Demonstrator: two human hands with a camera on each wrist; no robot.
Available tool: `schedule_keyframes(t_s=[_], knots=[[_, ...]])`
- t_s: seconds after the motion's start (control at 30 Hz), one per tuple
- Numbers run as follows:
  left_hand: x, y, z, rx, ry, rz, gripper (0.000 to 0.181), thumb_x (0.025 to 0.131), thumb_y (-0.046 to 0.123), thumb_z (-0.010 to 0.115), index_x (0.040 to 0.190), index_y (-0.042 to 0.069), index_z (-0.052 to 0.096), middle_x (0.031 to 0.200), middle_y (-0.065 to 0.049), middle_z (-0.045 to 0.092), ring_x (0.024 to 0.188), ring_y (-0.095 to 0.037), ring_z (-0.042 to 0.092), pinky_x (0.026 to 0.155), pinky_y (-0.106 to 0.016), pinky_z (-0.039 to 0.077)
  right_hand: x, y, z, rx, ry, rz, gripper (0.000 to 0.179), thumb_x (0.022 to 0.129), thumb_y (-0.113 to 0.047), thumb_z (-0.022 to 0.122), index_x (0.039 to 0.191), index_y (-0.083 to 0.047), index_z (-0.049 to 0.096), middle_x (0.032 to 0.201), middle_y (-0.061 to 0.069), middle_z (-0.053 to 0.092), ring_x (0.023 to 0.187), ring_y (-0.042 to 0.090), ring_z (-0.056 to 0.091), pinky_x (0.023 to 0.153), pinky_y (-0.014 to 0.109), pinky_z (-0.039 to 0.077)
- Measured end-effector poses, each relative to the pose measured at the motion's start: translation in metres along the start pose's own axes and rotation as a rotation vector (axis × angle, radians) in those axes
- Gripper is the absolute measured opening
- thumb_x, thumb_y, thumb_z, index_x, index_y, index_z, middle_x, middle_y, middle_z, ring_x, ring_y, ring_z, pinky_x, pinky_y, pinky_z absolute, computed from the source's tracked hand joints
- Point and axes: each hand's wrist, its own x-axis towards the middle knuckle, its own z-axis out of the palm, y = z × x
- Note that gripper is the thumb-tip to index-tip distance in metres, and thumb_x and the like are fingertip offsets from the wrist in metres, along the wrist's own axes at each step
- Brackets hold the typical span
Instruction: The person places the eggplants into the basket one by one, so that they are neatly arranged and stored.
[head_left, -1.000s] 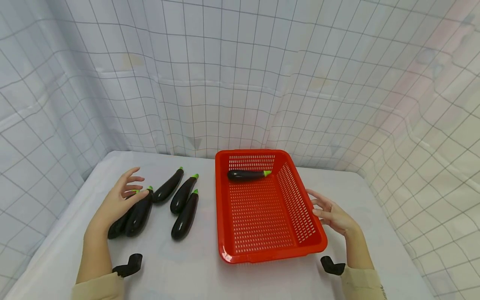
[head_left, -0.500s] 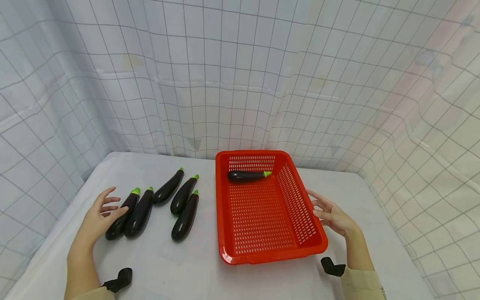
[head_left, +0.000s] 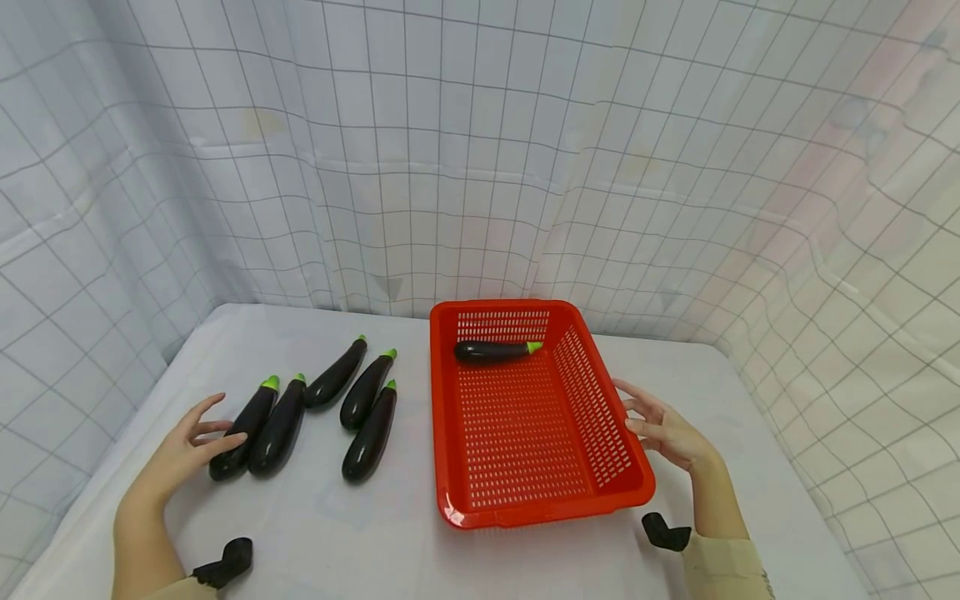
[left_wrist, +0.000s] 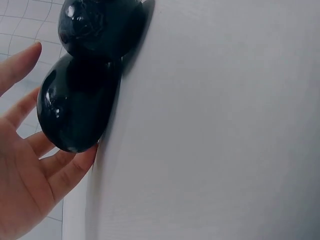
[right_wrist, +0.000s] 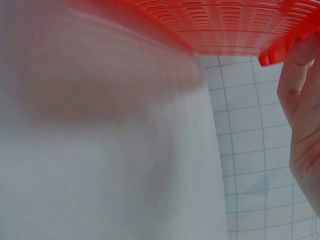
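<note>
My left hand (head_left: pixel 180 454) reaches around the leftmost eggplant (head_left: pixel 253 418), its thumb over the near end and its fingers along the far side. In the left wrist view, the fingers (left_wrist: pixel 70 175) lie beside and under the rounded end, while the thumb (left_wrist: pixel 22 67) stands apart from it. A second eggplant (head_left: pixel 279 429) lies against the first. On the right, my right hand (head_left: pixel 667 429) rests loosely at the side rim of a red plastic basket (head_left: pixel 442 417); in the right wrist view its fingertips touch the rim. One eggplant (head_left: pixel 491 352) lies crosswise inside at the back.
Three more eggplants, one at the back (head_left: pixel 337 374), one in the middle (head_left: pixel 367 390) and one in front (head_left: pixel 371 433), lie between the left pair and the basket. A white table (head_left: pixel 337 542) carries everything. Grid-patterned curtains (head_left: pixel 487 167) hang behind and at both sides.
My left hand has moved left and toward me, from above the left pair down to the leftmost eggplant. The right hand and the basket have stayed in place.
</note>
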Motion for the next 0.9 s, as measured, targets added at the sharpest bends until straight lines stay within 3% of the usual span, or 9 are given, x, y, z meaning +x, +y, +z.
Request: schedule_keyframes(t_s=[0.13,0.23,0.33,0.9], knots=[[-0.0004,0.0002,-0.0022,0.002,-0.051,-0.022,0.082,0.091,0.035,0.054,0.147,0.01,0.0,0.131,-0.037,0.032,0.096,-0.027,0.053,0.069,-0.038,0.044,0.0,-0.0009,0.0011,0.001,0.005,0.007,0.061,0.093,0.008,0.039,0.146,-0.008,0.015,0.115,0.009,0.052,0.094,0.02,0.063,0.071,0.039,0.053],[-0.0008,0.0012,-0.0039,-0.015,-0.092,-0.046,0.082,0.091,0.035,0.054,0.147,0.011,-0.001,0.131,-0.037,0.029,0.079,-0.012,0.053,0.066,-0.03,0.044,0.0001,-0.0017,0.0014,-0.003,0.0,0.003,0.061,0.093,0.007,0.039,0.146,-0.007,0.014,0.114,0.01,0.052,0.094,0.02,0.063,0.071,0.039,0.053],[-0.0014,0.002,-0.0047,-0.036,-0.119,-0.059,0.083,0.09,0.034,0.056,0.147,0.011,0.0,0.131,-0.037,0.026,0.072,-0.016,0.053,0.066,-0.03,0.044,0.0003,-0.0018,0.0008,-0.009,-0.006,0.0,0.061,0.093,0.006,0.04,0.146,-0.007,0.013,0.114,0.009,0.052,0.094,0.02,0.062,0.071,0.039,0.053],[0.0005,0.001,-0.0074,-0.01,-0.215,-0.087,0.084,0.088,0.03,0.06,0.145,0.004,0.005,0.131,-0.039,0.023,0.081,-0.022,0.054,0.071,-0.034,0.047,0.0006,-0.0015,0.0013,-0.007,0.008,0.02,0.061,0.093,0.004,0.041,0.147,-0.01,0.015,0.116,0.009,0.052,0.097,0.021,0.061,0.073,0.042,0.052]])
